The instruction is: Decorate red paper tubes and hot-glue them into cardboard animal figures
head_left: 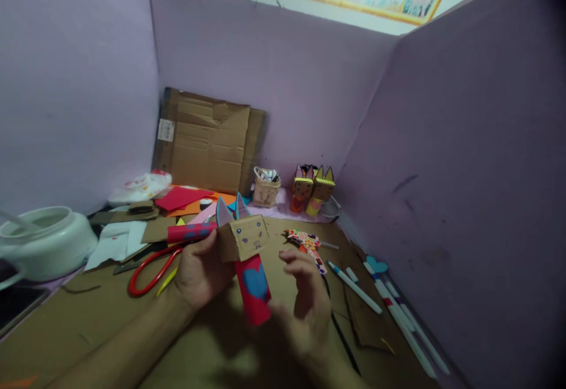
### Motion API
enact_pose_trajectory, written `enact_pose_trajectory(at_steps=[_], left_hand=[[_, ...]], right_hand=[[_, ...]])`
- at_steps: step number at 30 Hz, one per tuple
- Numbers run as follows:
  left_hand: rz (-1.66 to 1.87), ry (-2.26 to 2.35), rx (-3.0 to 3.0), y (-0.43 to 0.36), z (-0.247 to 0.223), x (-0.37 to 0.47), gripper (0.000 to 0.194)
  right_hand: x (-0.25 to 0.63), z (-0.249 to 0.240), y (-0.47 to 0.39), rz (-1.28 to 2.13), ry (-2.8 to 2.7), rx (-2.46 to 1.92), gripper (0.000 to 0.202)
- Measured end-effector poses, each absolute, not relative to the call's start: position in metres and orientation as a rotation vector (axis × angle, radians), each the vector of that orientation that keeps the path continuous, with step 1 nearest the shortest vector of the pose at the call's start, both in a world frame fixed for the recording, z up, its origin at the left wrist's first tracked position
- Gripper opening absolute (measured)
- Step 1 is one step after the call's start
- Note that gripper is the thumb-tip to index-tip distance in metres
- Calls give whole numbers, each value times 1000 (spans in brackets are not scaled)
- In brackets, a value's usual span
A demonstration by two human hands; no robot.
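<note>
In my left hand (201,274) is a cardboard animal figure (252,238), gripped by the back of its box-shaped head. Its face has drawn eyes and a mouth, and two pointed ears edged in blue stand on top. Below the head hangs a red tube body with a blue heart on it, slightly tilted. My right hand (305,306) is beside the body on the right, fingers curved and apart, with nothing visible in them. Whether its thumb touches the red tube's lower end is hard to tell, as the hand is blurred.
Red-handled scissors (152,271) and a red tube (188,233) lie left, near a white pot (46,241). A patterned glue gun (305,241) and markers (354,286) lie right. Two similar figures (313,194) and a small basket (266,188) stand behind. Cardboard sheets (207,141) lean on the back wall.
</note>
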State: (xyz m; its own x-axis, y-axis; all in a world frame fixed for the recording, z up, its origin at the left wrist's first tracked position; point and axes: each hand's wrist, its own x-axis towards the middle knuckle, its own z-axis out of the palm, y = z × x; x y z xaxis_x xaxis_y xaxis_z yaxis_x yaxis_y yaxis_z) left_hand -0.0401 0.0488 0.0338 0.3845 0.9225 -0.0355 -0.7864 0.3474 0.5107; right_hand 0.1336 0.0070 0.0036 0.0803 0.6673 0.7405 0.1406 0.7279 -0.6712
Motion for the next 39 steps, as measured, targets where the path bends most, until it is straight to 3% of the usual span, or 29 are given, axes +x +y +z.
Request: enact_pose_trajectory(at_steps=[6, 9, 17, 25, 31, 35, 39], left_hand=[[1148, 269, 488, 54, 26, -41, 28], [1116, 307, 525, 53, 27, -40, 34], [1042, 264, 643, 49, 31, -30, 38], [1092, 403, 747, 38, 38, -23, 53], [1090, 464, 753, 38, 37, -25, 48], [1059, 457, 790, 38, 33, -25, 37], [1042, 489, 835, 35, 35, -21, 39]], right_hand=[[129, 10, 12, 1580, -1083, -838, 47], [124, 17, 5, 1938, -1075, -780, 54], [123, 12, 14, 1689, -1112, -891, 34], [113, 16, 19, 1547, -1169, -892, 41], [112, 9, 18, 1753, -1060, -868, 51], [112, 6, 17, 1818, -1019, -891, 43], [111, 8, 16, 1777, -995, -949, 33]])
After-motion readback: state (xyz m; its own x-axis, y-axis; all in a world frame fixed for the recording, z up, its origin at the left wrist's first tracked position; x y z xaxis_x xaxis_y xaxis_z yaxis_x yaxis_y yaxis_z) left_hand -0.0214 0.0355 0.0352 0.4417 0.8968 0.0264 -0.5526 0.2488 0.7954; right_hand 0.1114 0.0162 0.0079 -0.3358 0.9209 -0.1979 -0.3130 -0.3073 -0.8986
